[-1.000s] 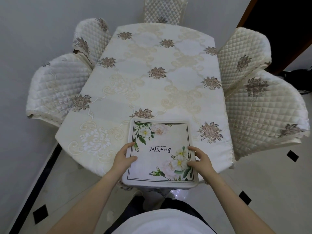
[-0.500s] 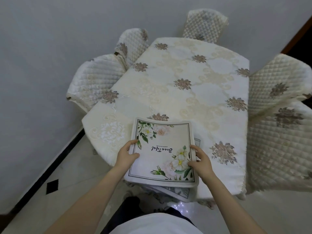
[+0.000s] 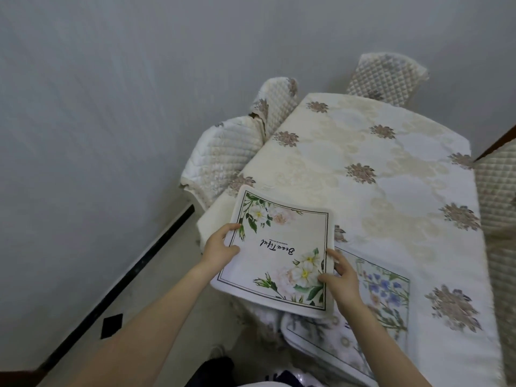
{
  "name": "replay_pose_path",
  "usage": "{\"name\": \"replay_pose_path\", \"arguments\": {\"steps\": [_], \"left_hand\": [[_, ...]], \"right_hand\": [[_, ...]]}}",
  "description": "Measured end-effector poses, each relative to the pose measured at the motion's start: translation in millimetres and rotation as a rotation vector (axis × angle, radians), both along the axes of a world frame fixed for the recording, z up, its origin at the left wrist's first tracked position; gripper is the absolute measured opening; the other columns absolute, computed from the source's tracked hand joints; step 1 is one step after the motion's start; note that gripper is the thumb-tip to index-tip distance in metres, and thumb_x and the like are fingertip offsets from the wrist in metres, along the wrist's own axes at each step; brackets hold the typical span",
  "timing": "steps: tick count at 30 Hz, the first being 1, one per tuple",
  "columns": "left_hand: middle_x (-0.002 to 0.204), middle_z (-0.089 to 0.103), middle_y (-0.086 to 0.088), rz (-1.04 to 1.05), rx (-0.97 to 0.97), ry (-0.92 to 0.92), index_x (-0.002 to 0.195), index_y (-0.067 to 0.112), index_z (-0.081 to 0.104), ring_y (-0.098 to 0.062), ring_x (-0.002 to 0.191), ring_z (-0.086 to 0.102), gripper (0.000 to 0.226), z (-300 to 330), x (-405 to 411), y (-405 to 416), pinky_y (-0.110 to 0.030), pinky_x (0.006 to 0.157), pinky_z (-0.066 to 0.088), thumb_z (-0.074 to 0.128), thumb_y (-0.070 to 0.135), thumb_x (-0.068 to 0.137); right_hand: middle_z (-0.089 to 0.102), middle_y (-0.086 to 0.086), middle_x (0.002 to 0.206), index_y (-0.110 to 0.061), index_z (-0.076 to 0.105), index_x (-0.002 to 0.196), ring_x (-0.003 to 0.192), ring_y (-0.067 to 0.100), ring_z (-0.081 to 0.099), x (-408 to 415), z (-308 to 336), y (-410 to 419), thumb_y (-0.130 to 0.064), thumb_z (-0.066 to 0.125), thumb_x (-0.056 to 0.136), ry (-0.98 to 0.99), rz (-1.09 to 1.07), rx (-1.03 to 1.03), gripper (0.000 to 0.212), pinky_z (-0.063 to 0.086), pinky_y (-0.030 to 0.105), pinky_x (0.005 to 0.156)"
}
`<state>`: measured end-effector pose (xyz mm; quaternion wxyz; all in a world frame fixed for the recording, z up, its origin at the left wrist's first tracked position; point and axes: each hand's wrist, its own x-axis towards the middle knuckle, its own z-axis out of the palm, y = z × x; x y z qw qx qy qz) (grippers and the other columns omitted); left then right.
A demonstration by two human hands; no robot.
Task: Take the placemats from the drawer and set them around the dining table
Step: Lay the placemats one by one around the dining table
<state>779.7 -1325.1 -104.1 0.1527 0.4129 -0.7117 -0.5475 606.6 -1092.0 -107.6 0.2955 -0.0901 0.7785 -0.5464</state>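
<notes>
A grey wall (image 3: 111,107) meets pale floor (image 3: 173,261); quilted chairs (image 3: 223,155) flank the dining table (image 3: 377,191). The left hand (image 3: 220,247) and right hand (image 3: 342,277) pinch opposite edges of 1 white-flowered placemat (image 3: 279,252), thumbs on top. Under the right fingers, a blue-flowered placemat (image 3: 388,297) lies on the table.

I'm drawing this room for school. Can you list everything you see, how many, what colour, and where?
White-flower placemat: one, cream with white flowers, held above the table's near-left corner.
Blue-flower placemat: one, pale with blue flowers, lying on the table's near edge.
Table: one, cream cloth with brown flowers, centre right.
Chairs: four partly seen, cream quilted covers, around the table.
Wall: grey, left and behind.
Floor: pale with black diamond tiles, lower left.
Left hand: grip on the held mat's left edge.
Right hand: grip on its right edge.
</notes>
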Motion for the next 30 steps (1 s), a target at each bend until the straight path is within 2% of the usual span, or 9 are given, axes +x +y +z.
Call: {"name": "replay_pose_path", "arguments": {"steps": [5,8,11,13,16,20,25,27,30], "left_hand": [[0.125,0.058,-0.004,-0.060,0.018,0.018,0.119,0.018,0.061,-0.021,0.113,0.056,0.054,13.3,16.7,-73.3,-0.027,0.088,0.048,0.060,-0.013,0.074],[0.125,0.058,-0.006,-0.111,0.049,0.029,0.123,0.015,0.059,-0.022,0.109,0.059,0.055,18.5,15.3,-103.5,-0.022,0.080,0.051,0.059,-0.013,0.076],[0.124,0.058,-0.004,-0.134,0.062,0.015,0.122,0.019,0.059,-0.018,0.107,0.058,0.054,14.3,5.2,-121.8,-0.010,0.069,0.049,0.059,-0.011,0.077],[0.124,0.058,-0.004,-0.143,0.067,0.011,0.120,0.021,0.059,-0.018,0.107,0.057,0.055,10.8,-4.4,-130.1,-0.012,0.071,0.048,0.060,-0.011,0.076],[0.123,0.058,-0.005,-0.157,0.076,-0.009,0.117,0.025,0.059,-0.021,0.108,0.057,0.054,4.6,-21.7,-140.4,-0.026,0.082,0.049,0.061,-0.010,0.076],[0.123,0.058,-0.001,-0.167,0.061,-0.063,0.119,0.028,0.059,-0.019,0.108,0.058,0.056,-1.1,-56.9,-158.8,-0.031,0.087,0.051,0.062,-0.007,0.075],[0.119,0.059,0.000,-0.183,0.050,-0.118,0.122,0.025,0.058,-0.017,0.091,0.061,0.056,-1.7,-97.8,-174.5,-0.022,0.070,0.053,0.060,-0.007,0.077],[0.120,0.060,0.000,-0.214,0.035,-0.127,0.121,0.027,0.058,-0.015,0.085,0.063,0.056,-6.0,-111.9,-182.1,-0.028,0.073,0.056,0.060,-0.007,0.077],[0.121,0.057,0.000,-0.265,0.043,-0.131,0.124,0.022,0.057,-0.003,0.080,0.058,0.056,-14.1,-132.0,-196.8,-0.016,0.065,0.052,0.059,-0.010,0.078]], "right_hand": [[0.052,0.005,0.130,-0.023,0.058,0.126,0.128,0.027,0.042,30.5,4.2,-60.1,0.012,0.064,0.075,0.014,-0.086,0.007,0.062,0.044,0.037,0.080],[0.051,0.002,0.123,-0.023,0.059,0.126,0.123,0.022,0.043,37.4,7.4,-81.9,0.011,0.064,0.075,-0.002,-0.121,-0.007,0.061,0.048,0.034,0.075],[0.057,0.005,0.126,-0.032,0.061,0.122,0.123,0.029,0.049,33.7,9.4,-96.7,0.004,0.067,0.068,-0.020,-0.146,-0.008,0.065,0.052,0.051,0.088],[0.059,0.010,0.125,-0.038,0.062,0.117,0.121,0.033,0.052,27.3,9.2,-103.4,0.004,0.065,0.066,-0.020,-0.176,0.010,0.066,0.053,0.054,0.087],[0.059,0.011,0.126,-0.037,0.063,0.117,0.122,0.031,0.051,11.8,10.0,-113.7,0.007,0.064,0.067,-0.017,-0.194,0.031,0.067,0.053,0.053,0.088],[0.055,0.004,0.129,-0.025,0.060,0.125,0.126,0.025,0.045,-18.6,2.6,-128.7,0.012,0.063,0.071,-0.010,-0.193,0.024,0.065,0.048,0.051,0.095],[0.055,0.001,0.122,-0.021,0.059,0.126,0.122,0.021,0.047,-46.4,-5.9,-148.9,0.015,0.061,0.073,-0.037,-0.237,0.030,0.064,0.049,0.022,0.065],[0.058,0.008,0.127,-0.023,0.060,0.125,0.126,0.025,0.048,-56.4,-13.3,-156.0,0.014,0.061,0.072,-0.042,-0.265,0.042,0.065,0.051,0.025,0.067],[0.061,0.010,0.124,-0.031,0.061,0.120,0.123,0.028,0.052,-67.7,-18.0,-166.1,0.013,0.061,0.071,-0.042,-0.316,0.071,0.065,0.056,0.037,0.077]]}}
